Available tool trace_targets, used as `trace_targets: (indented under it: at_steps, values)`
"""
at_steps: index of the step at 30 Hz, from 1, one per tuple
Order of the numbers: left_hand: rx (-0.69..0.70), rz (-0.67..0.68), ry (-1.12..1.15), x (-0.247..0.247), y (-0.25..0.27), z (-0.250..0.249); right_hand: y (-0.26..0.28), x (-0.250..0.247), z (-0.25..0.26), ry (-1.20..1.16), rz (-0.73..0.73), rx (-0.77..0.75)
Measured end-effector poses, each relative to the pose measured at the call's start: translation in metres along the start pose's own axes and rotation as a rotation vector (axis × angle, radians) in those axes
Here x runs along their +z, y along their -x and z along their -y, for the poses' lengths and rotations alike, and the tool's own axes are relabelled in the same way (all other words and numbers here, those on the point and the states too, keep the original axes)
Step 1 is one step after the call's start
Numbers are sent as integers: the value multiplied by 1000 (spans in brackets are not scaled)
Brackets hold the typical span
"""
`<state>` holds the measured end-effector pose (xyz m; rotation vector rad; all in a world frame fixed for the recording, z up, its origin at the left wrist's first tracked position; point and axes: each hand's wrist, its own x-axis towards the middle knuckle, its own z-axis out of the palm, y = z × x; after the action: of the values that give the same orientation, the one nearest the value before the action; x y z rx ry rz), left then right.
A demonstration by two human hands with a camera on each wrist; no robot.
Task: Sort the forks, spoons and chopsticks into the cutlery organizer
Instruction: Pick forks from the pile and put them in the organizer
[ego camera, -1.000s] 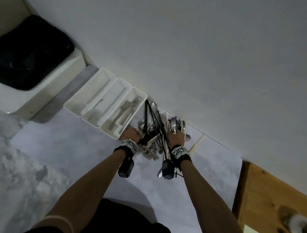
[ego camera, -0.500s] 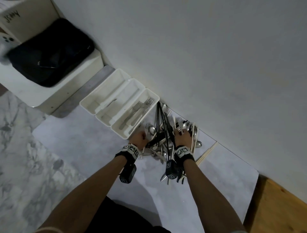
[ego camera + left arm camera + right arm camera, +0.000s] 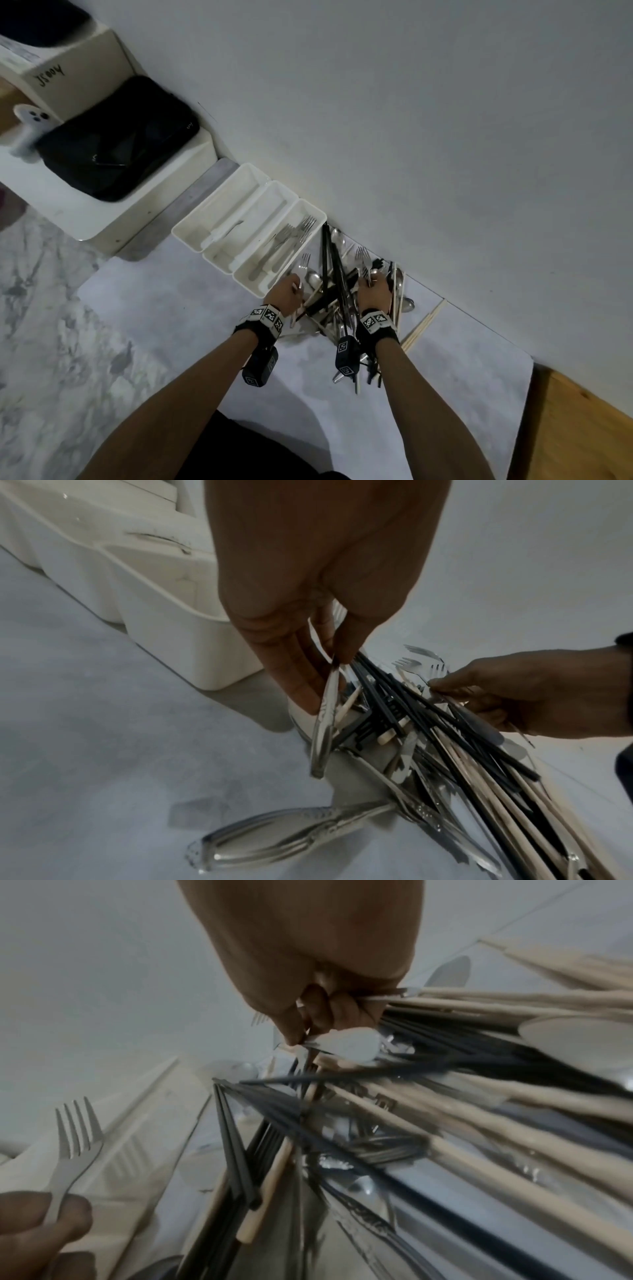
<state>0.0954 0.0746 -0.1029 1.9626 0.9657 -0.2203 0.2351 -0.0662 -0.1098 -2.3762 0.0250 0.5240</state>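
Observation:
A white three-compartment organizer (image 3: 219, 219) lies against the wall, with several forks (image 3: 291, 236) in its right compartment. To its right is a tangled pile of metal cutlery, black chopsticks (image 3: 334, 274) and pale wooden chopsticks (image 3: 399, 291). My left hand (image 3: 284, 294) pinches the handle of a metal fork (image 3: 303, 265) at the pile's left edge, beside the organizer's near corner (image 3: 205, 656). The left wrist view shows that handle (image 3: 323, 723) between thumb and fingers. My right hand (image 3: 373, 291) curls round another fork (image 3: 361, 257) on the pile's right side; the right wrist view shows its curled fingers (image 3: 329, 1015).
A white box (image 3: 102, 212) with a black pouch (image 3: 116, 137) and a phone (image 3: 32, 120) sits left of the organizer. A pair of wooden chopsticks (image 3: 424, 322) lies apart on the pale mat (image 3: 171, 308). Wooden flooring (image 3: 582, 428) begins at the right.
My head has turned, so the whole scene slid right and down. A fork's tines now stand above my left hand; one second ago none showed there. My right hand stays on the pile.

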Motion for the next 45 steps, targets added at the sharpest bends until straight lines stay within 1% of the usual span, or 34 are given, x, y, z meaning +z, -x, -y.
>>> trace_targets:
  at_steps: [3, 7, 10, 12, 14, 16, 19, 22, 24, 26, 28, 32, 36, 38, 41, 43, 45]
  values:
    - [-14, 1, 42, -3, 3, -2, 5, -10, 3, 7, -41, -22]
    - [-6, 19, 112, -8, 6, -9, 7, -24, 8, -20, -145, -86]
    - [9, 53, 151, -4, -8, -2, 4, -31, 14, -67, -222, -147]
    - [13, 52, 168, -3, -17, 0, 6, -40, 22, -98, -263, -138]
    - [45, 53, 179, -14, -7, -19, 10, -49, 29, -124, -308, -148]
    - [76, 63, 188, -24, -3, -31, 15, -55, 37, -138, -321, -150]
    - [111, 93, 177, -38, -3, -37, 21, -55, 53, -170, -243, -134]
    - [122, 82, 143, -56, -7, -36, 20, -40, 67, -243, -163, -114]
    - [124, 68, 110, -73, -12, -32, 18, -22, 77, -239, -75, -47]
    - [117, 81, 132, -90, -17, -26, 20, 2, 89, -238, 51, 31]
    - [95, 106, 151, -107, -23, -17, 28, 26, 104, -263, 181, 76]
    - [64, 178, 151, -132, -36, 3, 45, 67, 131, -273, 283, 208]
    - [44, 246, 131, -149, -47, 20, 45, 109, 138, -283, 261, 245]
    - [58, 287, 106, -155, -54, 26, 47, 122, 141, -278, 248, 270]
    - [55, 387, 161, -162, -63, 26, 52, 131, 147, -210, 212, 271]
    - [28, 449, 206, -162, -68, 24, 55, 132, 149, -152, 164, 274]
    - [25, 530, 185, -162, -78, 21, 53, 138, 149, -119, 98, 294]
